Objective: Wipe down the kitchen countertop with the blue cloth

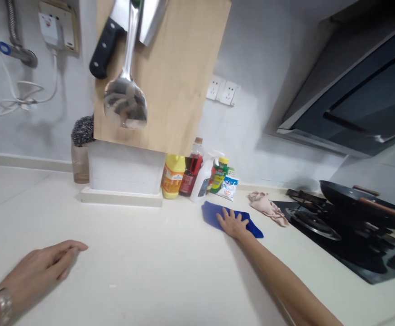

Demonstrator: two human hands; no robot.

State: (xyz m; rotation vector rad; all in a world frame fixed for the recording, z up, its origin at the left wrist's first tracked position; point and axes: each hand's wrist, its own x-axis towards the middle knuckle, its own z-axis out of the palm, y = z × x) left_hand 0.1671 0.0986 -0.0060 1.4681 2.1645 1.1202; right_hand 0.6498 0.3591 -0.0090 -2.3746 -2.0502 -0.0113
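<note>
My right hand (232, 223) lies flat on a blue cloth (214, 213), fingers spread, pressing it against the white countertop (143, 271). The cloth sits in front of a white spray bottle (202, 181) and a blue-and-white packet (229, 187). At the lower left, my left hand (44, 265) is over the countertop with its fingers loosely together and nothing visible in them. A bracelet circles that wrist.
Beside the spray bottle stand a yellow jug (173, 177), a dark red bottle (191, 174) and a green bottle (219, 174). A pink rag (268, 208) borders the black stove (346, 244), which carries a wok (363, 201). A wooden board (180, 77) with a spatula (126, 99) and knife (105, 47) juts overhead.
</note>
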